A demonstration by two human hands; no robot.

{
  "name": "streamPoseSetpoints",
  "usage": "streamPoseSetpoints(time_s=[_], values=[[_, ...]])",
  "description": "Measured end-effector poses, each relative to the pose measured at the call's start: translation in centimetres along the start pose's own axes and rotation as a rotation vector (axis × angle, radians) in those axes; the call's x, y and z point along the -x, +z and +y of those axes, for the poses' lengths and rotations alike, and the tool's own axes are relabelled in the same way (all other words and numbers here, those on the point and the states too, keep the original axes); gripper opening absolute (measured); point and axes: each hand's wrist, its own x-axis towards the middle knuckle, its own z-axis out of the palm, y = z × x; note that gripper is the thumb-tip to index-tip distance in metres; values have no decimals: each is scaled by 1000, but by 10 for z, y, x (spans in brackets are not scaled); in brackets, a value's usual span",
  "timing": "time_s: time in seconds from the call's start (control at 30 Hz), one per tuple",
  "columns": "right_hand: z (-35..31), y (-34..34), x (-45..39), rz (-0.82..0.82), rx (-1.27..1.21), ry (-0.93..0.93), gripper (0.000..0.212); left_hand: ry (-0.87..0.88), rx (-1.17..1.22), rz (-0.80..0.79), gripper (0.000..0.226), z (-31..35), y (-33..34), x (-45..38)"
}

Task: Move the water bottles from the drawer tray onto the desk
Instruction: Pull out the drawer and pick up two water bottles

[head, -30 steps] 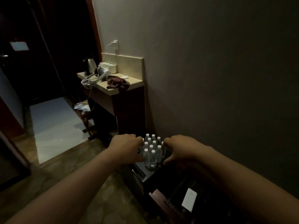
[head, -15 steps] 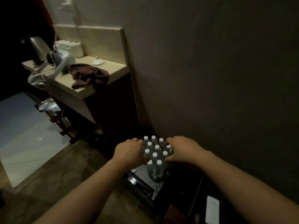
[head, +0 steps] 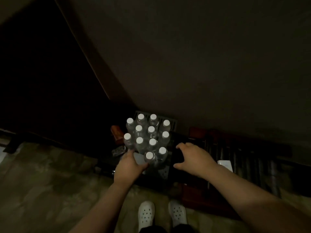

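Several clear water bottles (head: pixel 152 132) with white caps stand packed together in the dim head view, on a pale drawer tray (head: pixel 139 158) low against the wall. My left hand (head: pixel 128 164) reaches to the front left of the cluster and its fingers and thumb wrap the lower body of the nearest bottle (head: pixel 149 156). My right hand (head: pixel 191 157) hovers to the right of the bottles with fingers spread, touching none of them. No desk is in view.
A dark slatted surface (head: pixel 249 162) with a white card (head: pixel 225 165) on it lies to the right. A reddish wooden piece (head: pixel 117 132) sits left of the bottles. The wall rises behind, dark furniture stands left, and my white shoes (head: pixel 146 214) are on the floor below.
The view has tipped down and the counter has left the frame. My right hand came off the bottles, moved right and opened. My left hand shifted to the front bottle.
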Motion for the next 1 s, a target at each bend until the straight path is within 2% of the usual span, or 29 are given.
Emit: streamPoseSetpoints(time_s=[0.13, 0.27, 0.47, 0.57, 0.77, 1.0], values=[[4, 45, -35, 25, -91, 52, 70, 12, 65, -71, 80, -30, 38, -27], [8, 89, -68, 92, -194, 87, 66, 74, 124, -61, 81, -50, 71, -45], [14, 138, -106, 120, -289, 95, 79, 170, 142, -52, 69, -61, 103, -68], [19, 156, -119, 159, -364, 92, 77, 176, 147, -12, 66, -62, 115, -77], [17, 175, -133, 263, -435, 98, 52, 195, 100, 28, 56, -65, 124, -88], [9, 150, -104, 261, -437, 131, 46, 259, -6, 18, 53, -45, 94, -70]])
